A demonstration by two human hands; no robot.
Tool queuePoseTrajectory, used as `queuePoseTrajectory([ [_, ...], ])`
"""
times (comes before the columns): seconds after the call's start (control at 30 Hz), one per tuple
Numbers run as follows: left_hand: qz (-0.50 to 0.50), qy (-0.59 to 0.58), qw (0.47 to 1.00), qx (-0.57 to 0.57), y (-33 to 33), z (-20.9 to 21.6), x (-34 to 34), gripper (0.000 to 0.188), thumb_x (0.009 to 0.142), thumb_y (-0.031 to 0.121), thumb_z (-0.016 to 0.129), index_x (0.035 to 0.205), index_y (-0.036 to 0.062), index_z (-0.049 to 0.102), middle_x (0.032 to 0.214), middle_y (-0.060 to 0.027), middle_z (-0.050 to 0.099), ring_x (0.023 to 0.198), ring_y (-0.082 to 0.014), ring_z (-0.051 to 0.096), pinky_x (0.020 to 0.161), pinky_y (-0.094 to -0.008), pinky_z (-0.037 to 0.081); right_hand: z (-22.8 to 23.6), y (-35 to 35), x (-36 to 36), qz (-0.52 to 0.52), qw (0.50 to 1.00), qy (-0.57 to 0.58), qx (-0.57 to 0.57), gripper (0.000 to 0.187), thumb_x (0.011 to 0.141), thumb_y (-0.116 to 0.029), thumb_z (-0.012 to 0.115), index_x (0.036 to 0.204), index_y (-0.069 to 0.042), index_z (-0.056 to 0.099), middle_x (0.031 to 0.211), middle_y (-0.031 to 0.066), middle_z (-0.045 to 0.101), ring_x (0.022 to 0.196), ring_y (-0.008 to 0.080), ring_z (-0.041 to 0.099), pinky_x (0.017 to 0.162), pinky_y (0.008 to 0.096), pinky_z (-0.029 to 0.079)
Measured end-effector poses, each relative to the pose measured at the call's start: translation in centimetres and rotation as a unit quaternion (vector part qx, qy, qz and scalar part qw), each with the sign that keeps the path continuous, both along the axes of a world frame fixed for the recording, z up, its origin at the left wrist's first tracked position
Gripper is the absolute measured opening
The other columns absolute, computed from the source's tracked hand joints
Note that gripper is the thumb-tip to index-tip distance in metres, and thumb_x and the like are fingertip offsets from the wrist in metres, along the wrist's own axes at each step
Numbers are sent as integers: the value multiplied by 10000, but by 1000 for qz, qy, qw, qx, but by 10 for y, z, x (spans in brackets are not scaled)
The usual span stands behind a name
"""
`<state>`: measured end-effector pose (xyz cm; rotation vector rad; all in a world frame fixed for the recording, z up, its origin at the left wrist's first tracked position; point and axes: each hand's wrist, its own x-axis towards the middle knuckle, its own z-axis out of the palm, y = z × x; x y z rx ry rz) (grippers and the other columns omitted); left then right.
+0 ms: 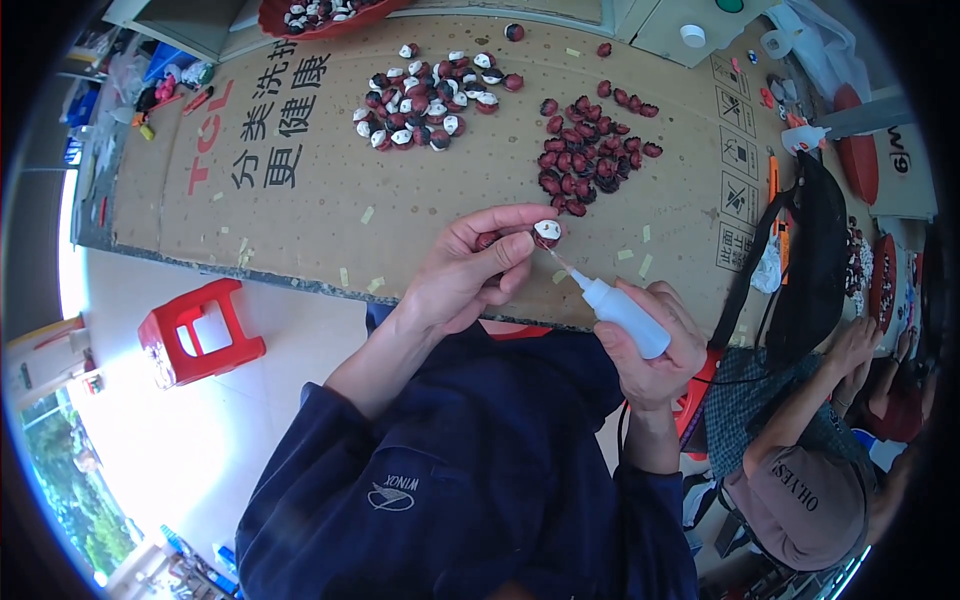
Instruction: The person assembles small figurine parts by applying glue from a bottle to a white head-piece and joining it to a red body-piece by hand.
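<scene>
Between the thumb and fingers of my left hand (480, 262) is a small round piece (547, 233), dark red with a white face. Another dark red piece (487, 240) shows within the same hand's fingers. My right hand (660, 350) grips a white squeeze bottle (628, 318), tilted so its thin nozzle tip reaches the edge of the red-and-white piece. Beyond my hands lies a pile of dark red pieces with scalloped edges (590, 150). Farther left is a cluster of red, white and black pieces (425, 100).
Flattened cardboard (330, 200) covers the table, with scraps of tape on it. A red bowl (325, 28) of similar pieces stands at the far edge. A black bag (810, 260) hangs at the right, beside a co-worker (800, 500). A red stool (205, 335) stands left on the floor.
</scene>
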<state>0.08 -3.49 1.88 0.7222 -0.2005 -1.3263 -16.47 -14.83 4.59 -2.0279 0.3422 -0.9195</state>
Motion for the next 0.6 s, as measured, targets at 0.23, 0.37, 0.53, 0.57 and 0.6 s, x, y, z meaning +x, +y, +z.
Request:
queuePoseTrajectory([
  [0.23,-3,-2,1000,0,1,-2,-1,292,863,84,517,1148,23,509,933,-23,575,552,-44,410,397,-177,224,-1,1,2,-5,1000,2,2,386,590,-71,764,919,58,609,642,101,589,502,159,477,462,246,359],
  [0.37,2,4,1000,-10,1,-3,0,295,864,84,514,1152,22,505,939,-28,572,555,-45,409,396,-178,222,1,0,-1,4,1000,-1,-3,379,595,-74,759,919,55,611,642,101,589,497,157,469,459,242,353],
  [0.53,4,-20,1000,-20,1,-6,0,298,872,92,492,1163,31,493,1110,-131,546,543,-49,406,408,-173,269,2,-2,-5,-13,1000,3,2,361,621,-118,751,899,68,615,627,86,565,516,149,451,476,238,340],
  [0.57,6,-10,1000,-19,0,-4,0,296,869,84,499,1160,26,497,1029,-83,559,549,-49,406,403,-176,246,2,-3,-5,-9,1000,-14,-11,363,599,-74,756,908,54,614,630,97,585,487,150,455,455,240,341],
  [0.6,8,0,1000,-19,0,-3,-1,295,867,76,506,1156,20,501,948,-34,571,554,-48,405,399,-180,224,2,-3,-5,-9,1000,-14,-11,363,599,-74,756,908,54,614,630,97,585,487,150,455,455,240,341],
])
